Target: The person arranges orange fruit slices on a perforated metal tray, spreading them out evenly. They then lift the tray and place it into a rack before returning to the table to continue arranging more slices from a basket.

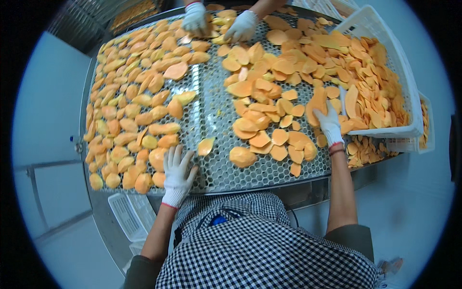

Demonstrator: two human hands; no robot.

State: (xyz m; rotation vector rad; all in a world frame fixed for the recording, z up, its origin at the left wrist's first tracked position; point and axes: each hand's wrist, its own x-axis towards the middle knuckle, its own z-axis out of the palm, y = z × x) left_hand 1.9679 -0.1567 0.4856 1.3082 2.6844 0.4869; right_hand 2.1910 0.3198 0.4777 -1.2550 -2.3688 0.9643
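Note:
My left hand (177,177), in a white knit glove with a red cuff, lies with its fingers stretched out at the near edge of the metal mesh tray (216,168). Its fingertips touch or almost touch an orange slice (157,159), one of many laid out in rows on the left. On the right, my gloved right hand (329,126) holds a long orange slice (316,104) between thumb and fingers, beside the white crate. Loose slices (260,111) lie scattered and overlapping left of that hand. Whether the slices are fruit or vegetable, I cannot tell.
A tilted white plastic crate (409,96) full of slices rests on the tray's right side. Across the tray, another person's gloved hands (219,24) handle slices. A second white crate (423,144) stands beyond the right edge; a white basket (130,216) is below the left edge.

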